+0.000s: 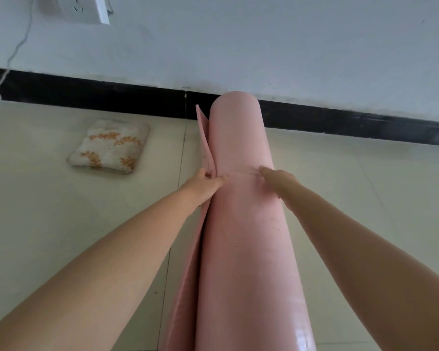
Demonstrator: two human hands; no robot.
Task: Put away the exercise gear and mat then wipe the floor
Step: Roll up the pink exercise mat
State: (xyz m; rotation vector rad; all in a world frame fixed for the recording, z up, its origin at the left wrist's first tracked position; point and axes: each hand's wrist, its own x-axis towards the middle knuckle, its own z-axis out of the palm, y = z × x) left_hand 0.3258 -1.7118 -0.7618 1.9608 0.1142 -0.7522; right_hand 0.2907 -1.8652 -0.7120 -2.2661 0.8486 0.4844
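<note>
The floor (340, 188) was pale tile, running up to a white wall (264, 46) with a black baseboard (99, 97). The pink mat (243, 224), rolled up into a fat tube, filled the middle of the view, its far end nearly at the baseboard and its loose flap sticking out on the left. The left hand (205, 182) was pinching that flap edge against the roll. The right hand (276, 179) pressed down on the roll with fingers curled. A small patterned towel (109, 146) lay off to the left, and there was a wall socket (86, 8) up top.
</note>
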